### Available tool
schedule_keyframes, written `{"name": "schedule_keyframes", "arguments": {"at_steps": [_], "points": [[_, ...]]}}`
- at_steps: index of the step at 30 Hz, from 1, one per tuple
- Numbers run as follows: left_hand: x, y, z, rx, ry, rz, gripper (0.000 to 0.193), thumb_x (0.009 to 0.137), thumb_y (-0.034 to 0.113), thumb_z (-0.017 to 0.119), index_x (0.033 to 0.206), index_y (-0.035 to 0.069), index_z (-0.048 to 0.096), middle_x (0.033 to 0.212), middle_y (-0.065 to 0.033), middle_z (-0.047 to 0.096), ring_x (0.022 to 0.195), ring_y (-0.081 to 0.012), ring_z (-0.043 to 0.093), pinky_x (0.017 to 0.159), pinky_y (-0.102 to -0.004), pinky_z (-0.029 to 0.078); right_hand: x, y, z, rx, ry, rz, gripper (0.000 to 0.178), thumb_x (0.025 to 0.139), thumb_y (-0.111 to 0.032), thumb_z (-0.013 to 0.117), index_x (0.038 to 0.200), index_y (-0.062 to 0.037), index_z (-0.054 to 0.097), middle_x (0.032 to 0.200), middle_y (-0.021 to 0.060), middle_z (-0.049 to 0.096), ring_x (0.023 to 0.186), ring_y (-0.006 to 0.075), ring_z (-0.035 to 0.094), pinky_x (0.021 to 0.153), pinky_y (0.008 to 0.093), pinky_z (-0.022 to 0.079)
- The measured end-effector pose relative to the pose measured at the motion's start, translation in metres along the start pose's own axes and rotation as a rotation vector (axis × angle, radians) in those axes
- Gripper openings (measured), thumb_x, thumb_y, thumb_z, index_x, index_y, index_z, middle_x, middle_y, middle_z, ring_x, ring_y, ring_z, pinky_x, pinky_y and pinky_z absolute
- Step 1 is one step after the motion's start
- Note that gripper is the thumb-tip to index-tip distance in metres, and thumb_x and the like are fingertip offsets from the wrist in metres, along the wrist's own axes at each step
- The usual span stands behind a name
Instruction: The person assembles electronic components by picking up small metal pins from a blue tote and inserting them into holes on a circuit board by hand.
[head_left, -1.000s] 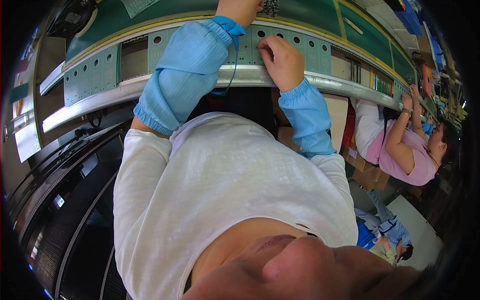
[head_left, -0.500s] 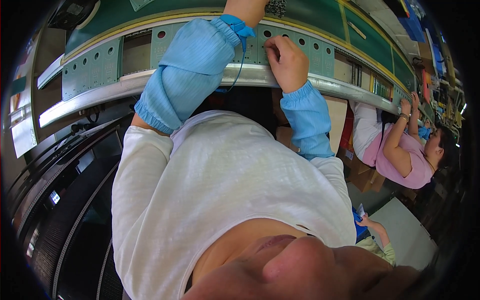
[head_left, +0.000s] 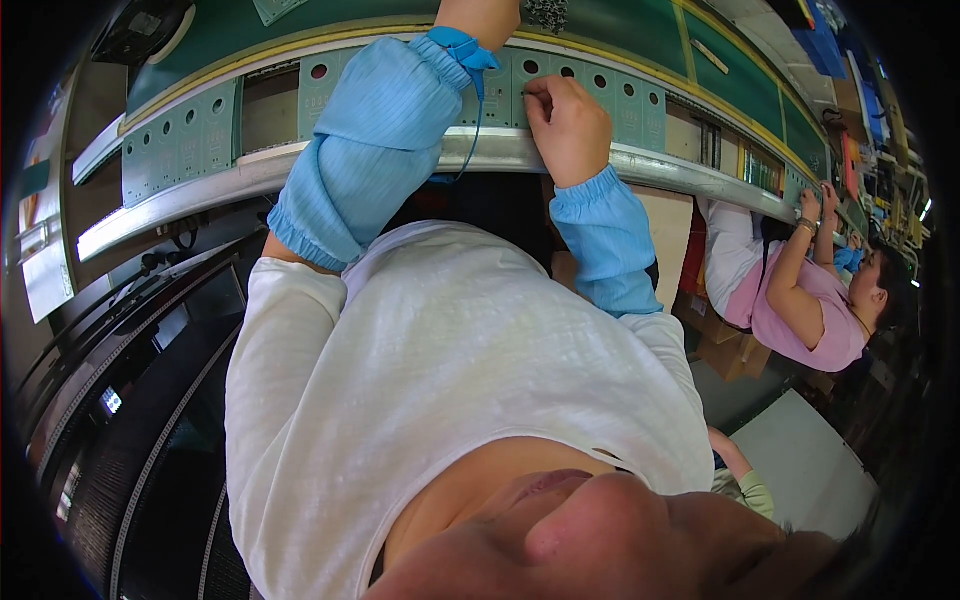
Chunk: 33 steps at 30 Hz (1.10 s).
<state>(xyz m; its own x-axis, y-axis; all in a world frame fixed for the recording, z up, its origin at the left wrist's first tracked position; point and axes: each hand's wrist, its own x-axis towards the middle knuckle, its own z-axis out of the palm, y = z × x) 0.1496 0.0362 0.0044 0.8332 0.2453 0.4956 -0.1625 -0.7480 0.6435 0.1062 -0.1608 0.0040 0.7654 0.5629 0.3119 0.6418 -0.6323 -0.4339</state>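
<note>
My right hand (head_left: 570, 130) is over a green circuit board (head_left: 628, 118) with a row of round holes. Its thumb and index finger are pinched together at the board's surface; whatever they hold, if anything, is too small to make out. My left hand (head_left: 482, 20) reaches past the boards to the top edge of the picture, where its fingers are cut off. Close beside it lies a heap of small metallic parts (head_left: 547, 14) on the green bench top (head_left: 620, 30). Blue sleeves cover both forearms, and a blue wrist strap (head_left: 465, 48) with a cord circles my left wrist.
A metal rail (head_left: 670, 170) runs along the bench's near side under the boards. Another board (head_left: 180, 145) sits further left on the line. A black round device (head_left: 140, 30) stands at the far left. To the right, a co-worker in pink (head_left: 800, 300) works at the same line.
Both my hands have shifted slightly left, with the right thumb and finger still pinched over the board. In the background at lower right, a person's arm has lowered.
</note>
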Motion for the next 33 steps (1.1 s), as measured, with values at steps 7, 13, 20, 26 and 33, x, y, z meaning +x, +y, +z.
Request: {"name": "schedule_keyframes", "arguments": {"at_steps": [7, 13, 20, 26, 33], "points": [[0.003, 0.003, -0.003, 0.076, 0.002, -0.034, 0.004, 0.09, 0.009, 0.065, 0.092, 0.006, 0.067, 0.094, -0.0167, 0.068, 0.093, -0.0392, 0.066, 0.079, -0.0482, 0.054, -0.003, 0.006, -0.004, 0.167, 0.015, 0.103, 0.014, 0.086, -0.012, 0.076, 0.099, -0.0094, 0.073, 0.089, 0.0067, 0.071, 0.076, 0.0274, 0.071, 0.067, 0.0394, 0.056], [0.0, -0.003, 0.001, 0.067, 0.034, 0.018, 0.004, 0.091, 0.009, 0.064, 0.091, 0.006, 0.066, 0.092, -0.0165, 0.067, 0.091, -0.0394, 0.066, 0.078, -0.0481, 0.053, 0.001, 0.005, -0.006, 0.139, -0.035, 0.105, 0.01, 0.085, -0.011, 0.077, 0.094, -0.0097, 0.073, 0.088, 0.0057, 0.071, 0.075, 0.0255, 0.071, 0.066, 0.0379, 0.055], [-0.001, -0.001, -0.003, 0.026, 0.009, -0.006, 0.003, 0.091, 0.008, 0.064, 0.091, 0.007, 0.066, 0.092, -0.0166, 0.067, 0.091, -0.0397, 0.066, 0.079, -0.0481, 0.053, 0.0, 0.005, -0.006, 0.097, -0.02, 0.076, 0.005, 0.088, -0.013, 0.074, 0.092, -0.0111, 0.073, 0.089, 0.0061, 0.07, 0.078, 0.0286, 0.07, 0.066, 0.0396, 0.055], [0.003, 0.0, -0.007, 0.005, 0.002, -0.015, 0.003, 0.09, 0.008, 0.065, 0.091, 0.006, 0.067, 0.092, -0.0174, 0.067, 0.092, -0.0402, 0.066, 0.08, -0.0485, 0.053, 0.006, 0.018, -0.014, 0.077, -0.032, 0.035, 0.009, 0.09, -0.014, 0.072, 0.098, -0.0151, 0.076, 0.094, 0.005, 0.07, 0.08, 0.0295, 0.07, 0.068, 0.0393, 0.055], [0.002, 0.003, -0.024, -0.149, 0.061, -0.043, 0.006, 0.09, 0.004, 0.063, 0.093, 0.002, 0.067, 0.087, -0.0186, 0.068, 0.084, -0.0376, 0.066, 0.075, -0.0454, 0.052, -0.004, 0.012, -0.014, 0.052, 0.042, -0.14, 0.014, 0.089, -0.011, 0.072, 0.1, -0.0173, 0.077, 0.094, 0.0017, 0.07, 0.08, 0.027, 0.07, 0.067, 0.0377, 0.056]]}}
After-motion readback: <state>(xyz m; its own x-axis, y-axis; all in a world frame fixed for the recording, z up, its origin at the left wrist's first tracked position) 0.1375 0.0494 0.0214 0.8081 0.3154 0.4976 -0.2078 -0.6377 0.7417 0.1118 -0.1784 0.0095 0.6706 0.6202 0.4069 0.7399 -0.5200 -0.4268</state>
